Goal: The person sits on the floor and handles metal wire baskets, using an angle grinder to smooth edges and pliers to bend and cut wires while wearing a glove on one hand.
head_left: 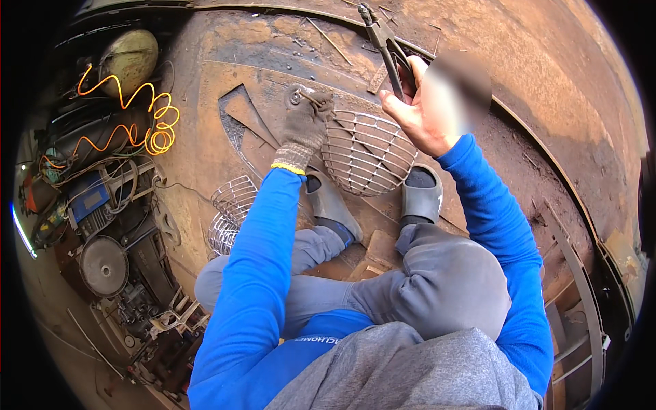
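My left hand (pixel 305 126), in a dark knit glove with a yellow-edged cuff, is closed beside the rim of a rounded wire basket (pixel 369 158). A short metal rod (pixel 311 100) sticks out of its fingers, close to a small round metal piece (pixel 296 96). Whether the two are joined I cannot tell. My bare right hand (pixel 427 113) is raised to the right of the basket, gripping a dark plier-like tool (pixel 386 48) by its handles. The tool's jaws point up and away. Part of this hand is blurred. The basket lies between my shoes.
More wire baskets (pixel 231 205) lie left of my leg. Farther left are an orange coiled hose (pixel 160 130), a rounded tank (pixel 131 61), a blue machine (pixel 89 198) and a round disc (pixel 104 265). A curved metal strip (pixel 577 266) runs along the right. Metal scraps (pixel 249 119) lie ahead.
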Demonstrator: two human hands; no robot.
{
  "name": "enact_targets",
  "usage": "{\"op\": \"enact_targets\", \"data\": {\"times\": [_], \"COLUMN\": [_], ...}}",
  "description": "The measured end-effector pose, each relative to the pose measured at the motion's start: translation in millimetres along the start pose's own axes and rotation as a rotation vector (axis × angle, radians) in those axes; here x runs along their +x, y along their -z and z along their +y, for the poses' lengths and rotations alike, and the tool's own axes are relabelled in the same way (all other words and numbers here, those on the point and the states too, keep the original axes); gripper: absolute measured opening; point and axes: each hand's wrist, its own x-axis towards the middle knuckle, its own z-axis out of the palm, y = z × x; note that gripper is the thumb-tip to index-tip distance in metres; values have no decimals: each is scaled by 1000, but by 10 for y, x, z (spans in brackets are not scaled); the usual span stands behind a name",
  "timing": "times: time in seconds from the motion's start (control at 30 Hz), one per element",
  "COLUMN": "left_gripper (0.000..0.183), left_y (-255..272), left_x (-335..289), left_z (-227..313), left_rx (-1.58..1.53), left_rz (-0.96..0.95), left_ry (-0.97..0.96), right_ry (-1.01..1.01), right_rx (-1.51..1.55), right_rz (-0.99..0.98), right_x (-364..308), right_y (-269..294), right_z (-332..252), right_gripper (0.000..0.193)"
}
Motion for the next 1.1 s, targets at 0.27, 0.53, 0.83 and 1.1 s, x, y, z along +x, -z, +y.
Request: {"op": "enact_targets", "data": {"times": [0.27, 0.53, 0.83, 1.1], "left_gripper": [26, 30, 20, 18], "left_y": [-1, 25, 105, -6], "left_x": [-11, 29, 30, 47], "left_z": [294, 150, 3, 179], "left_rx": [-111, -24, 456, 417], "left_rz": [-28, -58, -56, -60], "left_ry": [50, 5, -263, -289], "right_ry": [-17, 52, 208, 336], "right_rx": [-44, -17, -145, 104], "right_rz": [-46, -57, -317, 142], "right_x": [-2, -11, -141, -41], "right_y": [6, -63, -657, 90], "right_z": [-42, 11, 220, -801], "right_gripper": [29, 29, 36, 32]}}
